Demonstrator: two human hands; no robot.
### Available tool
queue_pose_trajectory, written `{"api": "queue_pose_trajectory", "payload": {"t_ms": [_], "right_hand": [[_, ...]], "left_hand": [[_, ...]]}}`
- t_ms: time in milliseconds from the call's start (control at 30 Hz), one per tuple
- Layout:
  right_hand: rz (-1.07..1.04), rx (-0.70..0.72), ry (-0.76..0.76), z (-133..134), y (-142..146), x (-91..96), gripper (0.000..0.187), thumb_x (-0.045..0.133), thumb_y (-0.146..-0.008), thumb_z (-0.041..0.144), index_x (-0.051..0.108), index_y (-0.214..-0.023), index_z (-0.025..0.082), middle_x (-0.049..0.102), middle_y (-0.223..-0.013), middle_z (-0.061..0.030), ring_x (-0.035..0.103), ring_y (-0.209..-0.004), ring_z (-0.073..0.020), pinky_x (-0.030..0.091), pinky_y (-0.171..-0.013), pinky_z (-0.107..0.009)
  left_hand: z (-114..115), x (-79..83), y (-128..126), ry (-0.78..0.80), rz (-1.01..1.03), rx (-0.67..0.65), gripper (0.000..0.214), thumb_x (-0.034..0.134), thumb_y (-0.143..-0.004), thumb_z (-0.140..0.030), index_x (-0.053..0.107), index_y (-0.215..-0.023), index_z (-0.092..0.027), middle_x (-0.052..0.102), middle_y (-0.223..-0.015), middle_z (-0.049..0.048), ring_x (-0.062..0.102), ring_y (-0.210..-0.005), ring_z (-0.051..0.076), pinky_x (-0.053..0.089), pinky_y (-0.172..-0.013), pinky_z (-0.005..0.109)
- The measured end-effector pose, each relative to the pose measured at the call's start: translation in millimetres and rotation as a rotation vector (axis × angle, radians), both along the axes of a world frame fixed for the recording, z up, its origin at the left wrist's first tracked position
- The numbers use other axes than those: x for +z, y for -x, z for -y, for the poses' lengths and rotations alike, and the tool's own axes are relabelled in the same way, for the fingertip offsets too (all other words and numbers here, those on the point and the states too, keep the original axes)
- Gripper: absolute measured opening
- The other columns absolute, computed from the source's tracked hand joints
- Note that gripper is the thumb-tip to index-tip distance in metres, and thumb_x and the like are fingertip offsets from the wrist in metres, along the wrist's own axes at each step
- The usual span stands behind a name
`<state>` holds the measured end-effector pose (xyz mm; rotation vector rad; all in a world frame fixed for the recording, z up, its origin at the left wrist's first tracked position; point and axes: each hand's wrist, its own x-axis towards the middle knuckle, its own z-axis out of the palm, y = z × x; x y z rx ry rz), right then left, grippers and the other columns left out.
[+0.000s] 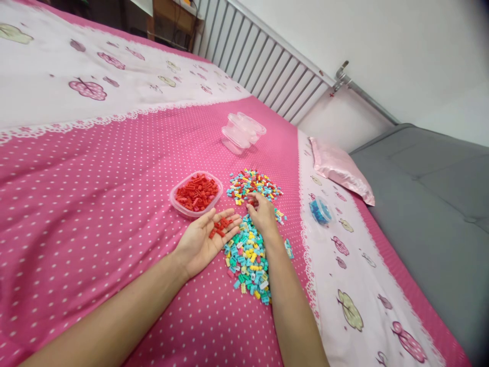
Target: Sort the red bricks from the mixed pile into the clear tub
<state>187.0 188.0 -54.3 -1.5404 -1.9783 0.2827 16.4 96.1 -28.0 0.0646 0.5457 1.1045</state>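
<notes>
Left hand (204, 242) lies open, cradling red bricks (220, 227); right hand (263, 213) digs into the mixed brick pile (247, 261) (its grip cannot be told).

My left hand (204, 239) lies palm-up beside the mixed brick pile (250, 239), cupping red bricks (220, 227). My right hand (263, 214) rests on the pile, fingertips pinching at it. Left of the pile sits the tub of red bricks (196, 194); right of it, a tub of blue bricks (320, 211).
</notes>
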Motion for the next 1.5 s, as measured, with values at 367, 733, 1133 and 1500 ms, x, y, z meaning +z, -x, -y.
{"api": "queue_pose_trajectory", "payload": {"t_ms": [367,733,1133,1500], "right_hand": [[0.1,0.025,-0.02,-0.1,0.8,1.6,0.034,0.038,-0.079,0.009,0.066,-0.095,0.018,0.063,-0.092,-0.0078,0.056,-0.088,-0.0193,0.044,-0.085,-0.035],[0.104,0.009,-0.025,-2.2,-1.9,-2.5,0.04,0.035,-0.081,0.011,0.063,-0.108,0.018,0.061,-0.095,-0.0096,0.055,-0.088,-0.0206,0.044,-0.084,-0.036],[0.121,-0.014,-0.029,-2.3,-0.3,-1.2,0.035,0.038,-0.08,0.009,0.066,-0.101,0.016,0.063,-0.093,-0.0092,0.057,-0.089,-0.0195,0.044,-0.085,-0.034],[0.101,-0.034,-0.043,-3.9,-1.0,-2.3,0.03,0.039,-0.081,0.011,0.066,-0.091,0.016,0.062,-0.091,-0.0087,0.056,-0.089,-0.0204,0.044,-0.083,-0.034]], "left_hand": [[-1.0,-0.2,0.0,0.009,0.016,-0.001,0.044,0.039,-0.088,-0.025,0.045,-0.125,-0.002,0.058,-0.114,0.0216,0.054,-0.11,0.025,0.043,-0.096,0.036],[-0.9,-0.3,0.7,-0.006,0.005,-0.007,0.044,0.039,-0.088,-0.026,0.046,-0.123,0.0,0.058,-0.112,0.0225,0.054,-0.11,0.025,0.044,-0.095,0.036],[-0.8,-0.8,0.1,0.001,0.008,-0.001,0.045,0.039,-0.088,-0.026,0.045,-0.123,0.001,0.057,-0.114,0.0228,0.053,-0.11,0.026,0.043,-0.096,0.036],[0.1,1.1,0.4,0.002,0.002,0.002,0.044,0.038,-0.089,-0.026,0.045,-0.123,0.002,0.055,-0.117,0.0243,0.052,-0.111,0.027,0.043,-0.096,0.035]]}}
